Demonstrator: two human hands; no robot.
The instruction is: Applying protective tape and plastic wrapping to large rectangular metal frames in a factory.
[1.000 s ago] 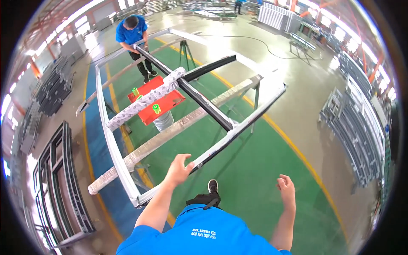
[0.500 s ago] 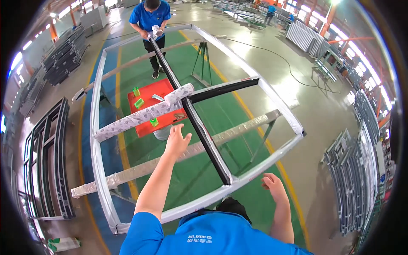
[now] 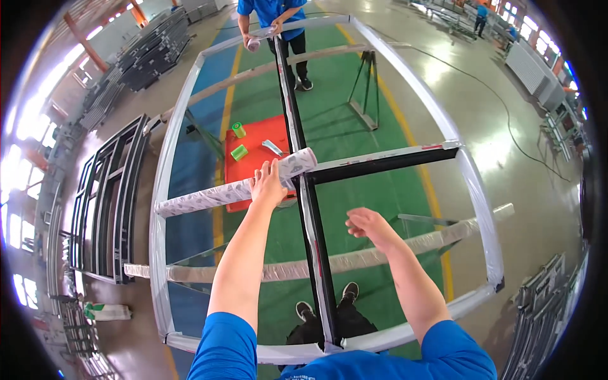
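A large window-like frame [image 3: 425,87] wrapped in white film lies across supports, with a dark central bar [image 3: 316,253] running away from me. On the left crossbar [image 3: 202,197], covered in patterned film, rests a thick roll of patterned film [image 3: 297,163] that reaches the central bar. My left hand [image 3: 268,185] lies over the roll's left end, fingers curved around its top; its underside is hidden. My right hand [image 3: 367,225] hangs in the air right of the central bar, fingers loosely bent, with nothing visible in it.
A red board [image 3: 253,135] below the frame carries green tape rolls [image 3: 239,152]. Wrapped support beams [image 3: 354,259] and a trestle [image 3: 364,95] stand underneath. At the far end a co-worker [image 3: 278,16] holds a small roll. Dark frames [image 3: 107,202] lean at left; a cable crosses the floor.
My left hand has reached forward onto the film roll. My right hand has come up and in over the frame. The view has shifted, and the co-worker's roll is now lower beside the far bar.
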